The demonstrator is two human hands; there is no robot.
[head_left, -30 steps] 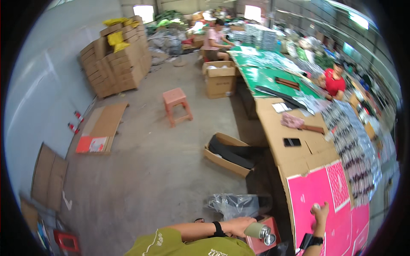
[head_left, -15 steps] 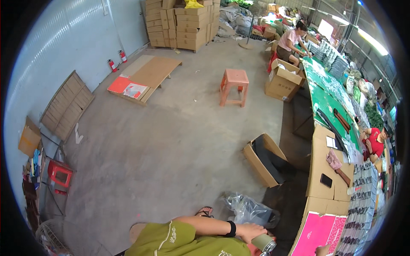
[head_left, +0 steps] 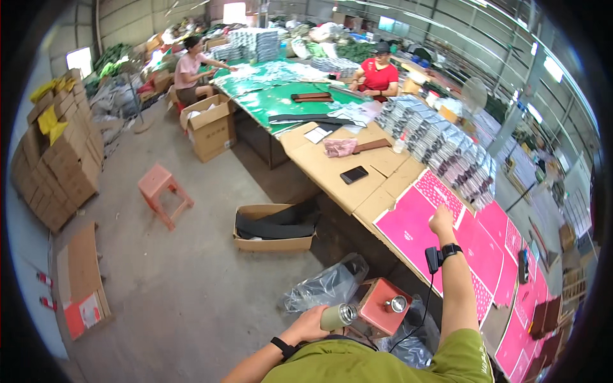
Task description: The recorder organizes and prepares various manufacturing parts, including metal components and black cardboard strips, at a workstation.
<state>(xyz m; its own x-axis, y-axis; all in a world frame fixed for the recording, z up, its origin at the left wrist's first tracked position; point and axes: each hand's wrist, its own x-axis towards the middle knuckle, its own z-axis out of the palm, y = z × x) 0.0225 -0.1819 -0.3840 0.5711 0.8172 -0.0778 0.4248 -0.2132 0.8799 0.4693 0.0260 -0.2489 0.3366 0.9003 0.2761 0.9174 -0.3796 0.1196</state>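
Observation:
My left hand (head_left: pixel 309 324) is closed round a pale green thermos bottle (head_left: pixel 333 318), whose bare steel mouth shows with no lid on it. Just right of the bottle, a round steel cup or lid (head_left: pixel 397 304) rests on a red plastic stool (head_left: pixel 375 314). My right arm stretches forward over the table. At its end my right hand (head_left: pixel 440 221) is curled up at a pink printed sheet (head_left: pixel 415 223), with what looks like one finger pointing forward; I see nothing in it. A black band and a small black device (head_left: pixel 434 260) with a cable sit on that wrist.
Clear plastic bags (head_left: pixel 329 284) lie round the stool. Beyond them are a carton of black strips (head_left: pixel 278 228) and another stool (head_left: pixel 165 191). The cardboard-covered table (head_left: pixel 319 153) carries a phone (head_left: pixel 354 174) and stacked grey bundles (head_left: pixel 440 150). Two co-workers sit along the green table (head_left: pixel 274 102).
My view has swung to the right, bringing the long table and pink sheets into the middle. My right arm now shows stretched over them. The thermos stays in my left hand.

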